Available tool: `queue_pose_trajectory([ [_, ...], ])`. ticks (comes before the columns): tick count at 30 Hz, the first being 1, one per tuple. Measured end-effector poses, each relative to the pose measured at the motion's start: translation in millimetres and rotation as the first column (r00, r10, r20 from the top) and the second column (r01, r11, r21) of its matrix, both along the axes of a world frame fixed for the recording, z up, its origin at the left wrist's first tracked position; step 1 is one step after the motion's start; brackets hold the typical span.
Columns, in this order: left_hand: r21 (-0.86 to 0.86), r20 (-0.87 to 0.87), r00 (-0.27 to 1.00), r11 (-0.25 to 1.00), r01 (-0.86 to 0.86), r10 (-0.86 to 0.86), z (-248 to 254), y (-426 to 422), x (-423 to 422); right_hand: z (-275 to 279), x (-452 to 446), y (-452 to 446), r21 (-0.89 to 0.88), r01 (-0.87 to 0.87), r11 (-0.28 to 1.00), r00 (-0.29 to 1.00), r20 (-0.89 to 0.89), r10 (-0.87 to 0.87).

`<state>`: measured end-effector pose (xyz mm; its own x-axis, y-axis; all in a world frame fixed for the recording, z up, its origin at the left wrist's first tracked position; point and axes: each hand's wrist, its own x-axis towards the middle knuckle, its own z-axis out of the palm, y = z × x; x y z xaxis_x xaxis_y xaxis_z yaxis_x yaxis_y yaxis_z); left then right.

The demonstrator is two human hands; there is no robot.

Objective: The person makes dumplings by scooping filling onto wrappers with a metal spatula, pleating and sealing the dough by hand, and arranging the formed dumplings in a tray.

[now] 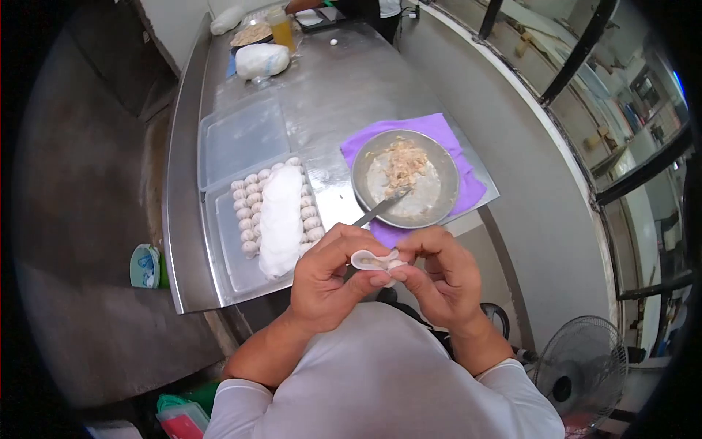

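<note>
Between my two hands, in front of my chest, is a partly folded dumpling (373, 261), its pale wrapper still gaping on the left with some filling visible inside. My left hand (327, 276) pinches the wrapper's left side between thumb and fingers. On the other side, my right hand (443, 272) pinches the edge where the dough is gathered. Just beyond them, a metal bowl (356, 178) holds a pinkish-beige filling (404, 164). A flat metal spreader (380, 208) leans in it, handle toward me. Rows of pleated dumplings (247, 205) sit in a plastic container to the left.
A white cloth-like bundle (280, 219) covers part of the dumplings. The container's clear lid (241, 143) lies behind. Under the bowl is a purple cloth (468, 172). Farther back are a white bag (262, 61), a yellow jug (281, 31) and another person's arm (301, 5). A fan (581, 373) stands right.
</note>
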<state>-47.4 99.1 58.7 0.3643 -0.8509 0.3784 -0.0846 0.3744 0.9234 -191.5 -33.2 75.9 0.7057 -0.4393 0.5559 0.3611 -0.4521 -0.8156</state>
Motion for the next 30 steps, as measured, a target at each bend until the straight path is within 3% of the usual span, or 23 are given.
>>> queue_pose_trajectory([
  [3, 0.018, 0.029, 1.000, 1.000, 0.007, -0.008, 6.0, -16.1, -10.5, 4.5, -8.5, -11.9, 0.011, 0.043, 0.999, 0.999, -0.018, -0.043],
  [5, 0.008, -0.195, 0.974, 0.993, -0.120, 0.119, 9.5, -28.4, -26.0, 5.7, -16.5, -20.5, -0.045, 0.053, 0.998, 0.992, -0.109, -0.058],
  [6, -0.007, -0.192, 0.978, 0.996, -0.084, 0.081, 4.5, -32.8, -28.0, 3.8, -18.7, -24.6, -0.060, 0.089, 0.994, 0.990, -0.103, -0.094],
  [8, -0.117, 0.115, 0.966, 0.969, -0.219, 0.232, -10.8, -42.6, -22.8, -2.9, -19.9, -34.8, -0.168, 0.085, 0.982, 0.996, -0.013, -0.088],
  [10, -0.122, 0.267, 0.939, 0.974, -0.189, 0.215, -10.0, -51.6, -21.6, -2.5, -27.3, -42.8, -0.144, 0.058, 0.988, 0.998, -0.013, -0.060],
  [12, -0.095, 0.219, 0.958, 0.982, -0.165, 0.182, -3.4, -60.7, -28.3, -3.4, -33.9, -46.2, 0.001, 0.050, 0.999, 0.999, 0.002, -0.050],
  [16, -0.067, 0.204, 0.967, 0.988, -0.142, 0.153, -4.9, -77.5, -39.8, -5.6, -45.0, -54.3, 0.059, 0.062, 0.996, 0.998, -0.030, -0.061],
  [18, -0.169, 0.053, 0.961, 0.951, -0.258, 0.270, -14.4, -87.9, -47.9, -7.7, -49.2, -57.6, 0.045, 0.065, 0.997, 0.996, -0.064, -0.062],
  [24, -0.108, 0.188, 0.963, 0.978, -0.176, 0.194, -8.9, -99.5, -48.2, -9.9, -59.2, -72.4, -0.012, 0.045, 0.999, 0.997, 0.064, -0.044],
  [26, -0.103, 0.252, 0.952, 0.983, -0.154, 0.176, -6.6, -101.2, -45.2, -2.4, -61.9, -72.9, 0.213, 0.022, 0.977, 0.999, 0.021, -0.027],
  [27, -0.104, 0.303, 0.936, 0.983, -0.152, 0.177, -3.6, -102.7, -44.4, -3.5, -62.8, -75.6, 0.213, 0.031, 0.977, 0.999, 0.021, -0.037],
  [30, -0.126, 0.152, 0.952, 0.960, -0.249, 0.267, 0.0, -113.3, -61.1, -7.4, -62.6, -81.6, 0.091, 0.029, 0.995, 0.999, -0.029, -0.026],
])
